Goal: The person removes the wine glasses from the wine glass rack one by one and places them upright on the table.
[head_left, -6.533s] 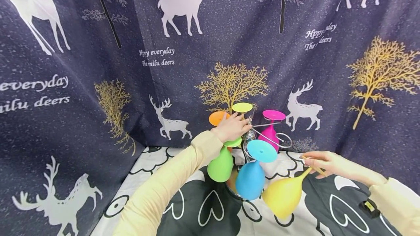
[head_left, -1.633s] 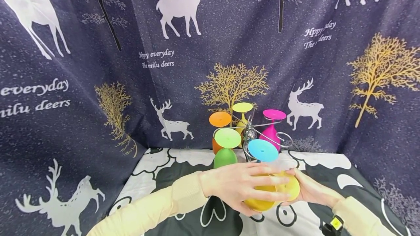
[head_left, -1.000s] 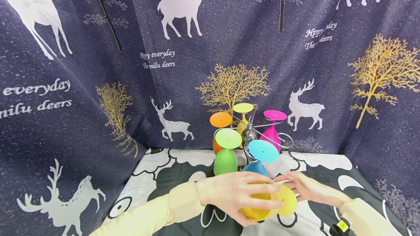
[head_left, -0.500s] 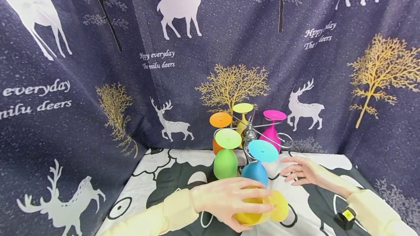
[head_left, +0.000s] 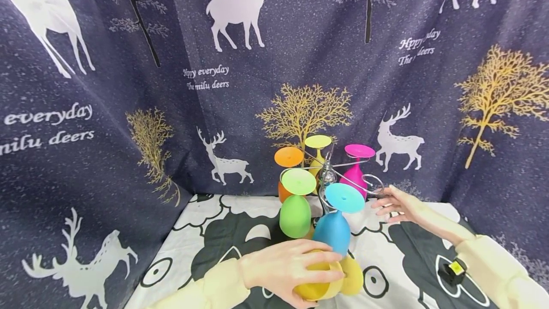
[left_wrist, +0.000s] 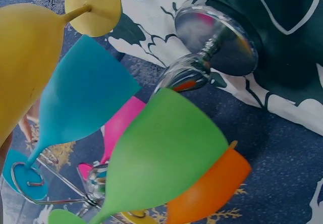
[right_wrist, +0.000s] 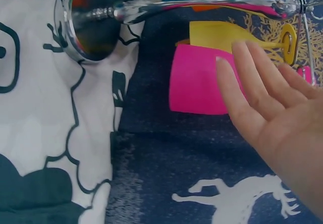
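Yellow goblet [left_wrist: 30, 67] sat in the left grip [head_left: 291, 268], curled around its bowl, at six o'clock from the rack [head_left: 327, 177]; the right grip [head_left: 405, 208] was spread at three. Lifting sharply risked knocking the blue goblet [head_left: 332, 231].

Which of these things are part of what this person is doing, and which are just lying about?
Likely part of the job:
yellow goblet, held in the left hand
chrome rack, near the right hand
green goblet, blue goblet, orange goblet, pink goblet, second yellow goblet: hanging upside down

Just surroundings:
patterned tablecloth
deer-print curtain
black-and-yellow device at the right wrist
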Tool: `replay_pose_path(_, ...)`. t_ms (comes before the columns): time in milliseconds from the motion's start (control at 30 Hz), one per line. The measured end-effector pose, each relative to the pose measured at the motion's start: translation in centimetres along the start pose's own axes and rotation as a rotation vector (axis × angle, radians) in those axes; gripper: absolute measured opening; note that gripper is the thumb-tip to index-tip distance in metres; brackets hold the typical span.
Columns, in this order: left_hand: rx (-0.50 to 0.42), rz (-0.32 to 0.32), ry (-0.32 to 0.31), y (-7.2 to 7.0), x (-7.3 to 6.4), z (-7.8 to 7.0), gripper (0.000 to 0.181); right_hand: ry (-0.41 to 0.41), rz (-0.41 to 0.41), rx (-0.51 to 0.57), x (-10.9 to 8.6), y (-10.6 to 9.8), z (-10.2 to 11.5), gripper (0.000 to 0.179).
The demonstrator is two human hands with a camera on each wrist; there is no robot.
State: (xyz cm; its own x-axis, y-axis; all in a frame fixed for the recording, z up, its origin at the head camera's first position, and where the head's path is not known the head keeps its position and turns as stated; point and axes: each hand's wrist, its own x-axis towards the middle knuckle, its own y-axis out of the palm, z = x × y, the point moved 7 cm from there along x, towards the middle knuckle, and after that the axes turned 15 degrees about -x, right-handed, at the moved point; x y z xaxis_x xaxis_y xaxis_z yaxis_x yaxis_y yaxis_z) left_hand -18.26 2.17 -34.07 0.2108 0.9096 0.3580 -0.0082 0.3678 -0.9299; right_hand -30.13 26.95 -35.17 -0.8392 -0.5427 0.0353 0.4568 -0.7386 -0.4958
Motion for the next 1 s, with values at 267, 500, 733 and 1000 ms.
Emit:
replay_pose_path(267, -0.007, 0.002, -0.037, 0.4, -1.6, 0.3, 0.059, -0.061, -0.294, -0.33, 0.5, -1.7, 2.9, 0.048)
replay_pose_path(500, 0.0, -0.008, -0.059, 0.5, -2.6, 0.5, 0.06, -0.093, -0.425, -0.56, 1.1, -1.9, 4.7, 0.04)
replay_pose_path(733, -0.008, 0.004, -0.098, 0.8, -3.5, 0.5, 0.059, -0.135, -0.396, -0.571, 2.0, -1.2, 5.1, 0.041)
replay_pose_path(1000, -0.046, -0.007, -0.142, 0.7, -4.7, 1.0, 0.062, -0.148, -0.371, -0.589, 2.5, -0.7, 5.2, 0.042)
